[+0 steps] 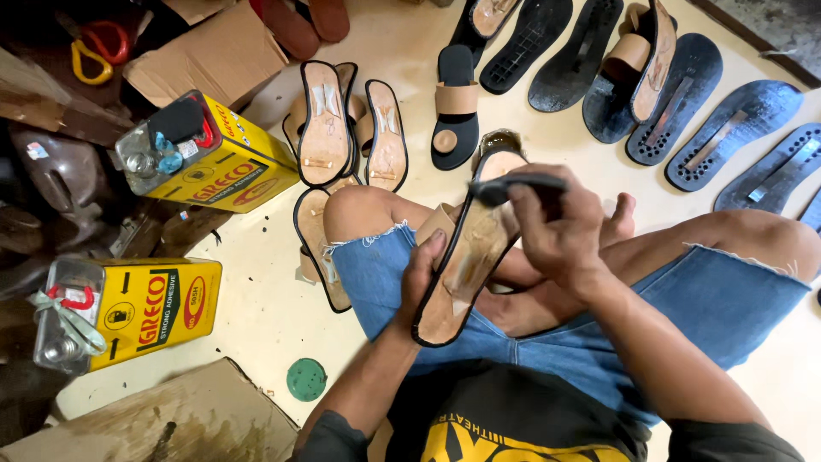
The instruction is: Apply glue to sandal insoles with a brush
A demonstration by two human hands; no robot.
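Two hands were busy over one sandal sole (pixel 462 265), which rested tilted across the seated person's lap, toe end raised toward the feet and heel end low against the denim shorts (pixel 376 274). The left hand (pixel 423 278) was closed around its lower edge, thumb on the tan insole, propping it at a slant so the upper face stayed open to the other hand. The right hand (pixel 560 231) was clenched tight on a dark flat tool (pixel 517 186), probably a brush or spreader, though I could not make out its working end; it was held level just over the sole's upper part.

Two yellow tins of adhesive (pixel 209 154) lay on their sides to the person's left, one nearer the stack of work and one nearer the knee, close enough, I judged, to be reached without getting up. A round green cap (pixel 306 379) sat loose on the floor (pixel 256 291) beside them. Tan insoles with black edging (pixel 325 124) were spread face up by the left knee, and black outsoles (pixel 735 128) were fanned out in a row beyond the feet, apart from each other, perhaps so no surface touched another.
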